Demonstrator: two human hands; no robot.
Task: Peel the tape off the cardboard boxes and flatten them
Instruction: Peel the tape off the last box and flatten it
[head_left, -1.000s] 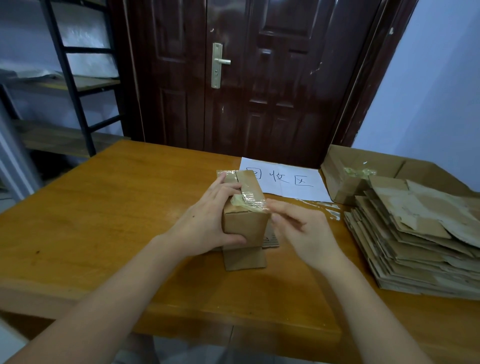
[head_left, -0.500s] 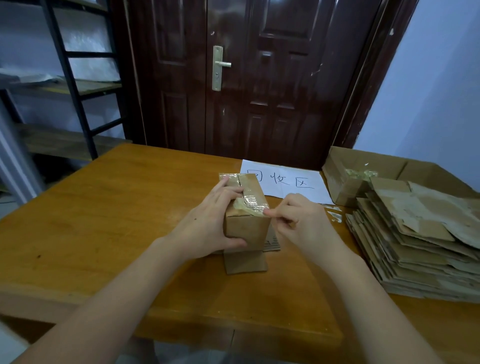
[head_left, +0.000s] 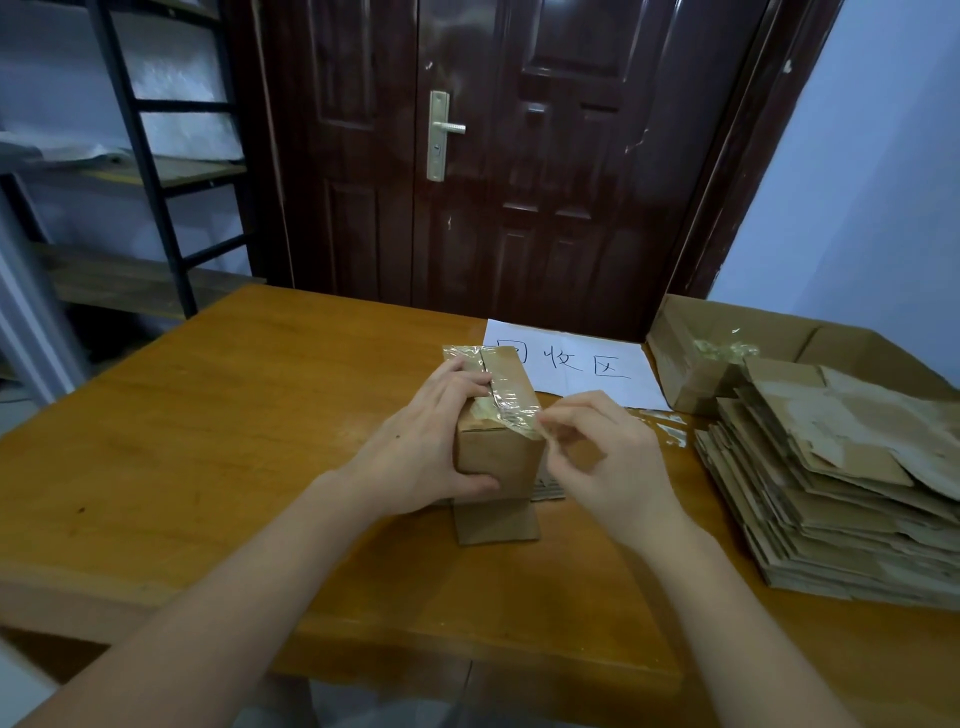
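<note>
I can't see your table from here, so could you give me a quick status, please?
Left hand grips the box. Right hand pinches the tape at its top edge. Tape partly lifted, box not flattened. Nothing in the way.

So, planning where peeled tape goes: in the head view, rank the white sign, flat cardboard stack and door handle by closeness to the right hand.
From the right hand:
1. White sign, just behind it.
2. Flat cardboard stack, to its right.
3. Door handle, far behind.

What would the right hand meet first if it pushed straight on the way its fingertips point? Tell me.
Probably the small box: the right hand points leftward, pinching tape at the box's near top corner.
</note>
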